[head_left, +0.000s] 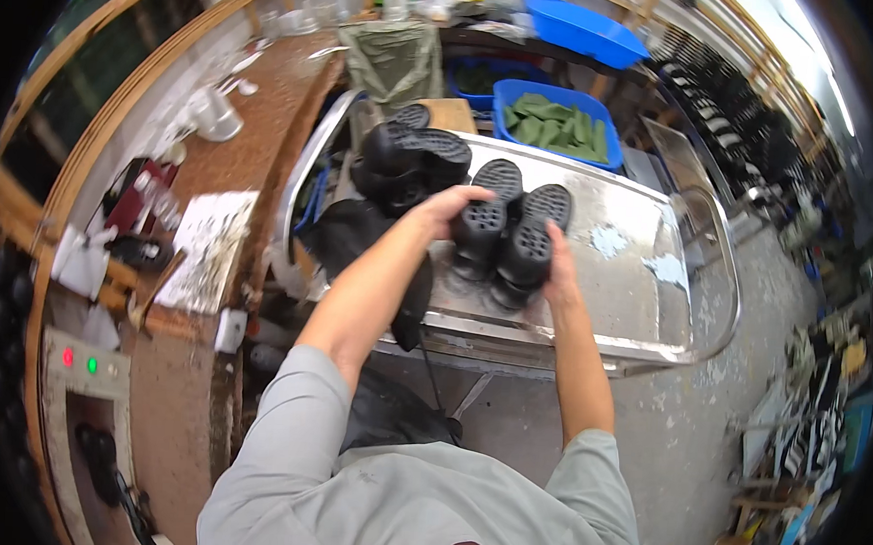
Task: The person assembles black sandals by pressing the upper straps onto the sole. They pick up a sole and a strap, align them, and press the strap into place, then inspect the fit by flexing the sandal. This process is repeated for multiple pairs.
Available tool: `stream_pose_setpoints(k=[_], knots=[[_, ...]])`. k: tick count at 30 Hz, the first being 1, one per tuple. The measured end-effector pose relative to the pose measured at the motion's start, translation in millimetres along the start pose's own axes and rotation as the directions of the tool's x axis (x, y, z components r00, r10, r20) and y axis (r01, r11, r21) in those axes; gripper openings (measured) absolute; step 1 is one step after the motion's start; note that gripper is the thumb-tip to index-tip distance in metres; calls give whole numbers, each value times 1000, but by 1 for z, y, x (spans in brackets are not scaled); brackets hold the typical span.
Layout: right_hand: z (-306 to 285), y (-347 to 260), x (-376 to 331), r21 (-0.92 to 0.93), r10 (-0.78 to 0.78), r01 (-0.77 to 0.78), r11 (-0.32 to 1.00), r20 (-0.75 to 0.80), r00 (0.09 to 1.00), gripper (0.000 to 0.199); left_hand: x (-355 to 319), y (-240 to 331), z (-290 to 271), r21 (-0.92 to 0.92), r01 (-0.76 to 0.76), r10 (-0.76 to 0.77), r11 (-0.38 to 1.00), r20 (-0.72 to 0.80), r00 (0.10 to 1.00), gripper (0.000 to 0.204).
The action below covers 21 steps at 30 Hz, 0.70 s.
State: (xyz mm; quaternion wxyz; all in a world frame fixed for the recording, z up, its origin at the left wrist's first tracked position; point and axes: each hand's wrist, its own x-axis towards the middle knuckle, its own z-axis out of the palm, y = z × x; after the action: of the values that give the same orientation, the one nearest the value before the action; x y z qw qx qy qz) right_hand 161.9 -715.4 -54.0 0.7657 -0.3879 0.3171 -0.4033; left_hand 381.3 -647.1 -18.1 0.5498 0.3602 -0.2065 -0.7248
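Note:
Two black boots stand side by side, soles toward me, over a metal-topped cart. My left hand is closed on the side of the left black boot, thumb near its sole. My right hand grips the outer side of the right black boot. The palms and some fingers are hidden behind the boots. To the left of my left hand, more black footwear is heaped on the cart, its treads partly showing. A black limp piece hangs over the near left side, partly behind my left forearm.
A blue bin with green pieces stands beyond the cart. Pale blue patches mark the cart top. A wooden bench runs along the left, with a control box nearer me. Racks of dark items line the right.

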Motion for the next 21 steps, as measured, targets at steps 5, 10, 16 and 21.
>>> stream_pose_setpoints(k=[5, 10, 16, 21], knots=[[-20, -26, -73, 31, -114, 113, 993, 33, 993, 39, -72, -22, 76, 209, -178, 188, 962, -30, 982, 38], [124, -32, -202, -50, -209, 243, 969, 364, 908, 51, -284, -65, 104, 350, -742, 803, 572, -50, 594, 91], [246, 73, -243, -336, 271, 16, 942, 785, 558, 71, -458, -145, 69, 200, -790, 675, 580, -660, 329, 62], [401, 208, -225, -598, 629, -194, 777, 751, 202, 79, -521, -165, -57, 88, -928, 548, 363, -825, 136, 31]])
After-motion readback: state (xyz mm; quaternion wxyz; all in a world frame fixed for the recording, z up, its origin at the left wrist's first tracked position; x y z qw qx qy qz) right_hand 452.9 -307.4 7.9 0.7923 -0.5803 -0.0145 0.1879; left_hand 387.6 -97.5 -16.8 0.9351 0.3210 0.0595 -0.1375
